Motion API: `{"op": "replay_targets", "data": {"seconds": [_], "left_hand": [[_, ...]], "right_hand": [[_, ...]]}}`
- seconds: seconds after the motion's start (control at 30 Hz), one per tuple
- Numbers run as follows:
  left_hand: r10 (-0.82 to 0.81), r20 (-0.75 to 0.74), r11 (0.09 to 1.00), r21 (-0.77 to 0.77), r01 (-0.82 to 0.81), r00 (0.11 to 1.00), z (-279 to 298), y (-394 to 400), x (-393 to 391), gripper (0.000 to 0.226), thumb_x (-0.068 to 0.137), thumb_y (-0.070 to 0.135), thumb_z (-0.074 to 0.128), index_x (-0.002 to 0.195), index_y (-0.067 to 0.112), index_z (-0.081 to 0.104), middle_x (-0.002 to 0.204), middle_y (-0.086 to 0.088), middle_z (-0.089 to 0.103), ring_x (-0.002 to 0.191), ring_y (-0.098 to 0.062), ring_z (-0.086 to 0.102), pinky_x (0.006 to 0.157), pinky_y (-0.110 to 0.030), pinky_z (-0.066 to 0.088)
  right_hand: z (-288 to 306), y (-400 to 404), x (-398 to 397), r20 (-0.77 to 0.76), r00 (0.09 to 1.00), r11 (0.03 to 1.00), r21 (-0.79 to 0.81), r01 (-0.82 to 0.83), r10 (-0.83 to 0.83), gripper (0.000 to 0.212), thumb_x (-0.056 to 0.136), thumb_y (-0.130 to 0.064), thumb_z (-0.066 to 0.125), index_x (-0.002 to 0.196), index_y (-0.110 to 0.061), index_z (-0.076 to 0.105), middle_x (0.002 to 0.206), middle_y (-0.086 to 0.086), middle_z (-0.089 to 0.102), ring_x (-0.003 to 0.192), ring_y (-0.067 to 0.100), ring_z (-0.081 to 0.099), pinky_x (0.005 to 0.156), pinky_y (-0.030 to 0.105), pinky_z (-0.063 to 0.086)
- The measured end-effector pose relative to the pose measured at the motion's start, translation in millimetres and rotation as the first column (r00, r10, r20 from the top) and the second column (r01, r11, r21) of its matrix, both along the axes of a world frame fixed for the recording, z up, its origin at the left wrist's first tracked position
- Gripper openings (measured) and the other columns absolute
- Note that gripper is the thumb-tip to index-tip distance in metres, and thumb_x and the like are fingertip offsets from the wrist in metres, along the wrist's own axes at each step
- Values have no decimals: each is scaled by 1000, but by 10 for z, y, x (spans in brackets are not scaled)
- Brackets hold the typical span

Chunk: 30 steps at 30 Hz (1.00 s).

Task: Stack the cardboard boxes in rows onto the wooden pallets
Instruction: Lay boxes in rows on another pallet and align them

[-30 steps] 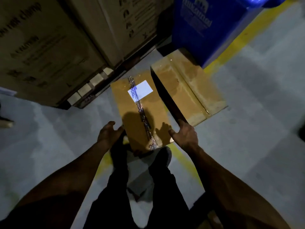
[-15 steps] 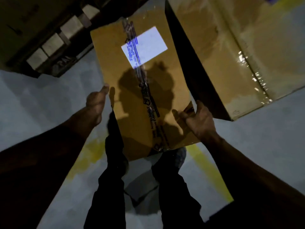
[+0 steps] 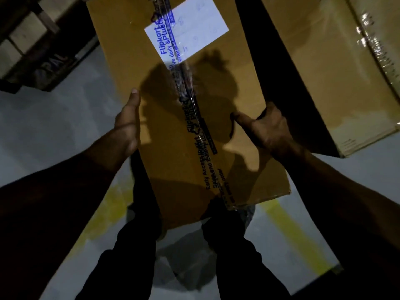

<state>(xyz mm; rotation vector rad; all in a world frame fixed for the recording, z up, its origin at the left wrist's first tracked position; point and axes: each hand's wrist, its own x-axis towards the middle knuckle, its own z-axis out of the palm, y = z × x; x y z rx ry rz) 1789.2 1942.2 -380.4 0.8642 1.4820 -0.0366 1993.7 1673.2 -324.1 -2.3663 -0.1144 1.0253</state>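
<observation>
Fingers on both sides wrap the long edges of the cardboard box [image 3: 173, 118]: the left hand [image 3: 126, 124] lies flat along the left edge with its thumb stretched over the top face and the other fingers hidden down the side, and the right hand [image 3: 266, 128] hooks the right edge, thumb pressed on top, fingers curled out of sight below. Each hand is clamped on the box, which looks like a squeeze from opposite sides so the load can be carried level.

From large to small: the grey floor [image 3: 54, 126] fills the lower frame, crossed by a yellow line [image 3: 290, 230]. The box sits in front of the person, above the dark trouser legs [image 3: 138, 256]; whether it is clear of the floor I cannot tell. Just beside it on the right, across a dark gap, a second box [image 3: 324, 72] lies with shiny tape on top. A wooden pallet [image 3: 28, 53] shows at upper left, near but apart, probably where the box is headed. Printed tape [image 3: 194, 131] runs down the held box's seam, under a white label [image 3: 188, 29].
</observation>
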Motion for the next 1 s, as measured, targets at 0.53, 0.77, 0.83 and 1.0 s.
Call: {"op": "replay_targets", "data": {"seconds": [0.53, 0.77, 0.83, 1.0], "left_hand": [[19, 27, 999, 26, -19, 999, 893, -58, -134, 100, 49, 83, 78, 136, 36, 61, 142, 10, 58, 131, -24, 53, 113, -56, 36], [27, 30, 979, 203, -33, 999, 2262, -154, -104, 70, 68, 67, 78, 124, 26, 65, 123, 4, 68, 112, -23, 65, 103, -44, 50], [33, 95, 976, 212, -52, 995, 2727, -191, -70, 49, 82, 55, 76, 120, 24, 68, 119, 2, 70, 111, -24, 66, 99, -41, 51], [-115, 130, 963, 259, 78, 985, 3984, -401, -1, 30, 90, 53, 68, 104, 27, 71, 91, 9, 77, 82, -11, 73, 85, -35, 57]], "right_hand": [[804, 104, -177, 110, 993, 998, -55, -34, 40, 74, 78, -73, 65, 125, -17, 60, 124, 7, 66, 115, 33, 60, 93, 42, 49], [2040, 48, -349, 151, 988, 999, -41, 21, -14, 73, 74, -79, 57, 113, -17, 62, 104, 4, 68, 95, 30, 63, 85, 43, 53], [2448, -2, -404, 166, 985, 998, -24, 57, -52, 72, 76, -78, 56, 116, -18, 63, 102, 4, 69, 94, 29, 64, 85, 42, 53], [3503, -201, -521, 183, 971, 988, -8, 155, -151, 74, 81, -74, 56, 120, -11, 61, 108, 8, 68, 101, 31, 62, 80, 36, 44]]}}
